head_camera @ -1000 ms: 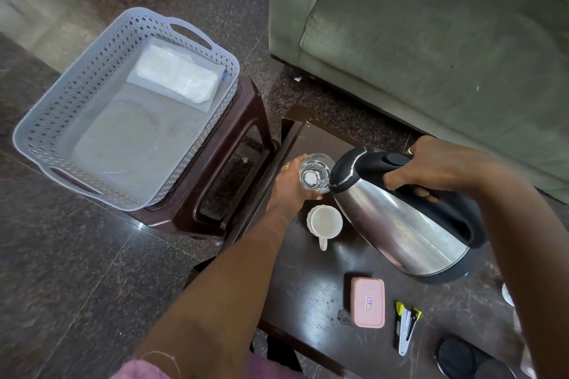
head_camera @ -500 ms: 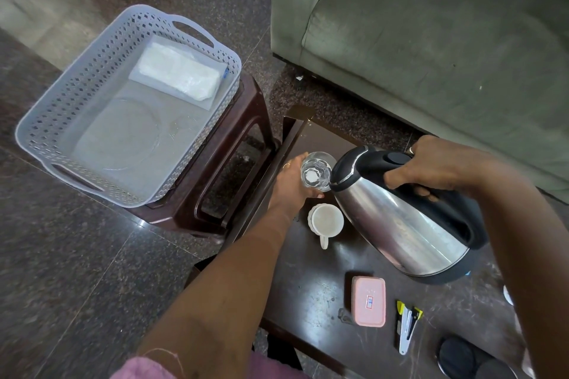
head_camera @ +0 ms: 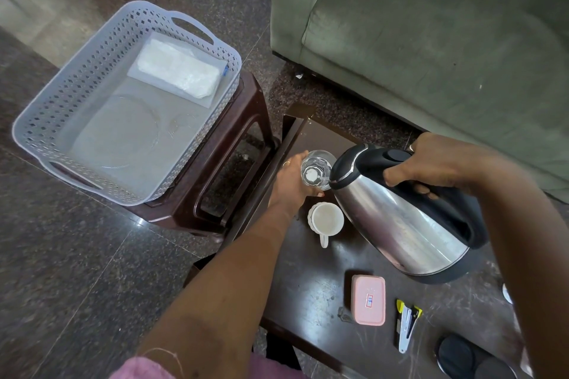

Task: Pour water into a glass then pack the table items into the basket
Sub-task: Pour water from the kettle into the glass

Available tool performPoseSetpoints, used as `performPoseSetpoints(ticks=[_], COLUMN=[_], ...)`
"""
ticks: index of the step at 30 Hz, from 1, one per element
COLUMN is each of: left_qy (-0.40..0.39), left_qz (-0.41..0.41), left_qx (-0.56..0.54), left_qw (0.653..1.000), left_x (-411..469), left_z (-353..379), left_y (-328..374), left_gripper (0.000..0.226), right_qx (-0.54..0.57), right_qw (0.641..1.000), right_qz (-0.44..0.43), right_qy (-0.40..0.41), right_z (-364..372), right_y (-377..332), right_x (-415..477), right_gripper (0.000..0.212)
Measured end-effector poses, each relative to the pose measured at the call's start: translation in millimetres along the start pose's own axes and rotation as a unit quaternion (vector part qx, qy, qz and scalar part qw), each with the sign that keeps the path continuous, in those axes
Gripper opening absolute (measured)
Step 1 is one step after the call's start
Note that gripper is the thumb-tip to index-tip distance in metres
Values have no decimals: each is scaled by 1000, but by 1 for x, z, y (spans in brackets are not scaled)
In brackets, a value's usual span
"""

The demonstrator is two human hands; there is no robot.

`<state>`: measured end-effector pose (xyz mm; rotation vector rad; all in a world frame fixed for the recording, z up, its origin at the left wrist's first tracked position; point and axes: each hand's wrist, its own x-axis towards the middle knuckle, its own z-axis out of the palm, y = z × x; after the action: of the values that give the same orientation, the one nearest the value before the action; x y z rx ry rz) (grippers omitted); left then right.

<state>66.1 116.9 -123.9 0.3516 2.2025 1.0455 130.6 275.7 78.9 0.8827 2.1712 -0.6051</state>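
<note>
My right hand (head_camera: 431, 163) grips the black handle of a steel kettle (head_camera: 400, 224), tilted with its spout over a clear glass (head_camera: 315, 171). My left hand (head_camera: 292, 184) is wrapped around that glass at the far left of the dark table (head_camera: 308, 301). A white cup (head_camera: 326, 220) stands just in front of the glass. A pink lidded box (head_camera: 368, 299) and a small stapler (head_camera: 406, 324) lie nearer me. The grey perforated basket (head_camera: 40, 120) sits on a brown stool (head_camera: 234, 144) to the left, holding a white packet (head_camera: 180, 72) and a clear plate (head_camera: 123, 132).
A green sofa (head_camera: 431, 40) stands behind the table. The black kettle base (head_camera: 471, 360) is at the table's near right corner. Dark stone floor surrounds the stool and table. A white object shows partly at the right edge behind my right arm.
Almost nothing moved: both hands hold the same pose, the kettle staying tilted over the glass. The view shifted slightly.
</note>
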Motion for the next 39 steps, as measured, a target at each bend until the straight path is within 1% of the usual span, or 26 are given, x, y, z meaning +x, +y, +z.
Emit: performPoseSetpoints(ticks=[11,17,20,28,33,36,39], left_qy=[-1,0,2,4,4,2,0], left_qz=[-1,-2,-2,0,-3,-3,-3], left_qx=[0,-2,2,-3,-11,-5,-4], left_qw=[1000,1000,1000,1000,1000,1000,1000], left_x=[-1,-1,-1,-1,-1,-2,-2], left_z=[-1,0,0,1,0,0,0], left_y=[2,1,1,0,0,0,1], left_gripper=[96,97,99,98,99,98,98], right_qx=[-5,-4,12,10,1,3,7], right_qw=[1000,1000,1000,1000,1000,1000,1000], right_qz=[-7,-4,0,-7,-1,-1,-4], right_qy=[-8,-1,4,4,4,3,1], right_z=[-3,-4,-5,-8,-9,-8,-8], right_y=[-4,-4,-3,-5,-6,-6,-7], right_x=[-1,-3,-3,-6,-7,-8,-8], right_gripper=[35,38,43,36,40,39,43])
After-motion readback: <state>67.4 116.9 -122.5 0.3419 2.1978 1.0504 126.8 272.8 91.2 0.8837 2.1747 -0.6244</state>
